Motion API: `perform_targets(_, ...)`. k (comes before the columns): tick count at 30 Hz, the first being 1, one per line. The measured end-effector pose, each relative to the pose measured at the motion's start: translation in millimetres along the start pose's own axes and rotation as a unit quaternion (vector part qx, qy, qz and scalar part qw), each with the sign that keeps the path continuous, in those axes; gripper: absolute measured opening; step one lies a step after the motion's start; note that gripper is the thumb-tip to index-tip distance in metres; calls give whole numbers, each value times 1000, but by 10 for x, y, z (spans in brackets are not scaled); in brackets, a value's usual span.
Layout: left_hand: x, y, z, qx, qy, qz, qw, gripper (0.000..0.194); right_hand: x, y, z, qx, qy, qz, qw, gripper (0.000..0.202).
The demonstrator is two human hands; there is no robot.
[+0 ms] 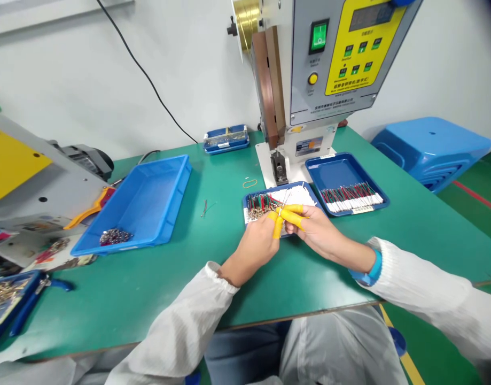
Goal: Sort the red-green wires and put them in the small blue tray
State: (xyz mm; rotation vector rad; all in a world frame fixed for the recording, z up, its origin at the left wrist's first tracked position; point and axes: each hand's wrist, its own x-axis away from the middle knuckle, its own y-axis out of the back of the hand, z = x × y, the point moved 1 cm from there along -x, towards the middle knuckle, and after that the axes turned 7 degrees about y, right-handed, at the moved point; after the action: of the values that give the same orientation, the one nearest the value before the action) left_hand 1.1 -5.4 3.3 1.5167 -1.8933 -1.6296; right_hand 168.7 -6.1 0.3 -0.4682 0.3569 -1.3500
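Note:
My left hand [256, 241] and my right hand [319, 233] meet over a small blue tray [246, 215]. Yellow coverings wrap their fingertips, which are closed together on thin wires [286, 199] with a small white piece. Fingers hide most of what is pinched. Under the hands, the tray contains red, green and black wires with brass-coloured ends [258, 206], next to a pile of white sleeves [303, 193]. Just to the right, a second blue tray [333, 167] holds a row of wires with white sleeves [351, 200] on their near ends.
A grey crimping machine [305, 101] stands behind the trays, its press foot [279, 168] close to them. A larger blue bin [149, 195] with metal parts lies left. Loose wires [204, 207] and a rubber band [250, 183] lie between. A blue stool [433, 144] is right.

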Motion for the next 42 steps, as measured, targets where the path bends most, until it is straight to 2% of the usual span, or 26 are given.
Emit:
perform_targets(4,-32,76,-60,150,23,-13,988,19,-5,-7,74,46,32,36,998,24)
perform_targets(8,-61,116,-85,273,43,4,961,23,-42,0,197,90,41,59,993,23)
perform_targets(10,-50,92,-75,333,66,30,940,23,-62,6,239,109,32,75,991,24)
perform_targets(12,-21,37,-62,423,110,81,896,25,-76,15,259,121,28,92,988,26)
perform_targets(15,27,-54,-51,558,173,140,800,34,-85,28,263,132,39,112,984,30)
perform_targets(17,37,-89,-45,595,187,149,768,37,-86,35,256,135,43,117,983,30)
perform_targets(18,34,-96,-40,597,189,149,766,37,-87,38,250,134,41,115,983,29)
perform_targets(20,15,-89,-29,580,187,137,781,39,-89,42,234,127,37,100,986,27)
perform_targets(24,-39,-14,-21,499,177,94,843,42,-91,49,197,113,46,64,990,24)
perform_targets(26,-57,25,-33,468,174,89,862,40,-94,57,176,113,48,57,991,23)
perform_targets(32,-62,65,-63,438,205,74,872,22,-116,119,88,118,50,49,991,23)
perform_targets(38,-54,57,-49,414,198,69,886,23,-103,116,91,119,21,67,990,24)
perform_targets(42,-61,60,-55,390,177,46,903,25,-81,75,131,142,41,63,987,24)
